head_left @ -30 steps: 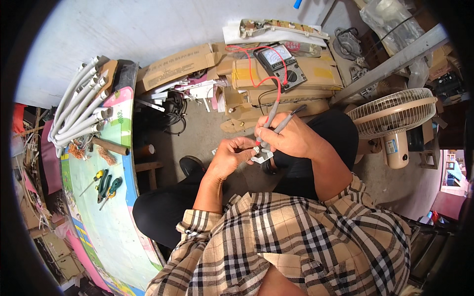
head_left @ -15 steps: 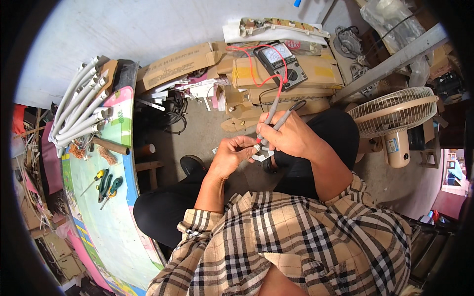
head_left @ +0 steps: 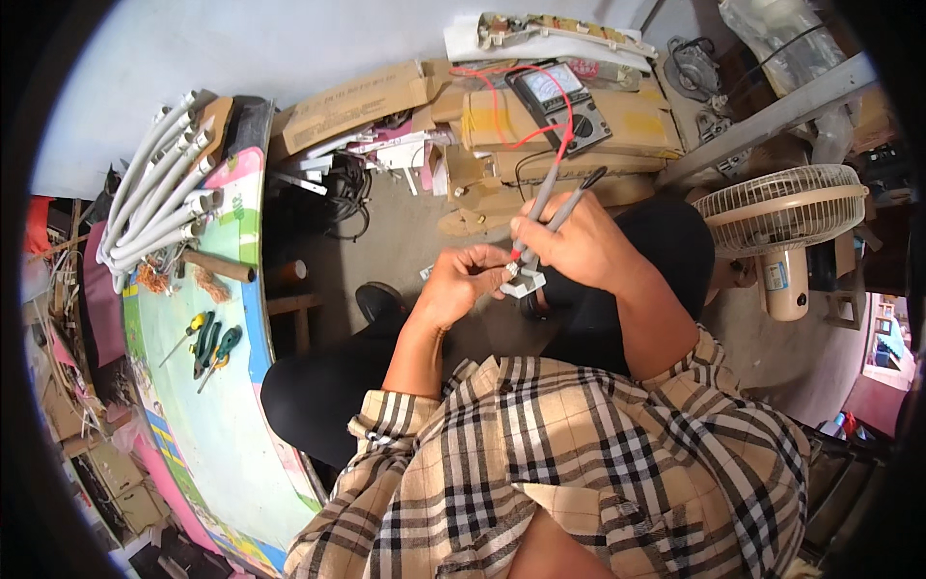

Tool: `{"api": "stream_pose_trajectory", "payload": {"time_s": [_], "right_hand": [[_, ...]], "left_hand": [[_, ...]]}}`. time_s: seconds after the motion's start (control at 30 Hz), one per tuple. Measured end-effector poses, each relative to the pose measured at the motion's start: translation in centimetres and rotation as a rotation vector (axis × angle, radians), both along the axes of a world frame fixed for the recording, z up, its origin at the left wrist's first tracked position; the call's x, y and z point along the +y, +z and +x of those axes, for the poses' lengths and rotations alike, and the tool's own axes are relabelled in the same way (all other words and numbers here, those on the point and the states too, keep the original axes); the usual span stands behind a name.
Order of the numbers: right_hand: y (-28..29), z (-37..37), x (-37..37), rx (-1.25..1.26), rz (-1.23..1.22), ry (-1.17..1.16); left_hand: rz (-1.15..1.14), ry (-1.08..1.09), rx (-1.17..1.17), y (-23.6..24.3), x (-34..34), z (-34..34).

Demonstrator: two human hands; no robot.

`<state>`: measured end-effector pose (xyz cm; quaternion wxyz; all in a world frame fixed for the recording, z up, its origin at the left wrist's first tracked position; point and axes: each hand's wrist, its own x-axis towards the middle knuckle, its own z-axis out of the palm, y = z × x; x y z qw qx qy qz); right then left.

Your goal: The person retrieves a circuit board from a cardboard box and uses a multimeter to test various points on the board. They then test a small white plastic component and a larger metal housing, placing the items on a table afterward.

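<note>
My left hand (head_left: pixel 457 287) pinches a small white part (head_left: pixel 524 283), angular like a connector or bracket, between thumb and fingers. Two grey test probes (head_left: pixel 543 198) lie together in my right hand (head_left: pixel 576 244), held like a pen. One has a red tip and red lead, the other a dark lead. The red tip rests at or very near the white part; exact contact is too small to make out. Ahead, the probes' leads run to an analog multimeter (head_left: pixel 577 118) with a needle dial and a round knob, lying on flat cardboard boxes.
At left, a table (head_left: pixel 193 425) holds curved white tubes (head_left: pixel 159 198), pliers (head_left: pixel 205 345) and screwdrivers (head_left: pixel 220 359). A beige fan (head_left: pixel 781 236) stands at right beside a metal bar (head_left: pixel 772 116). Flattened cardboard (head_left: pixel 352 104) and a circuit board strip (head_left: pixel 550 37) lie ahead.
The view has shifted slightly, so hands and surroundings sit a little differently in the picture. Both hands keep their grips, with the probe tips still at the white part.
</note>
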<state>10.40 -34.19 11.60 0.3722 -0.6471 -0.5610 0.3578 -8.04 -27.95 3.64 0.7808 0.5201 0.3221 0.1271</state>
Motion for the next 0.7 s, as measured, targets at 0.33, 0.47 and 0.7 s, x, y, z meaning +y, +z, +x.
{"api": "stream_pose_trajectory", "payload": {"time_s": [0.33, 0.47, 0.7], "right_hand": [[-0.7, 0.1, -0.1, 0.116, -0.084, -0.043], [0.2, 0.6, -0.2, 0.381, -0.070, -0.051], [0.3, 1.7, 0.0, 0.673, -0.004, -0.113]], "left_hand": [[0.024, 0.008, 0.005, 0.1, 0.1, -0.2], [0.005, 0.059, -0.011, 0.2, 0.7, -0.4], [-0.010, 0.115, -0.034, 0.3, 0.9, -0.4]]}}
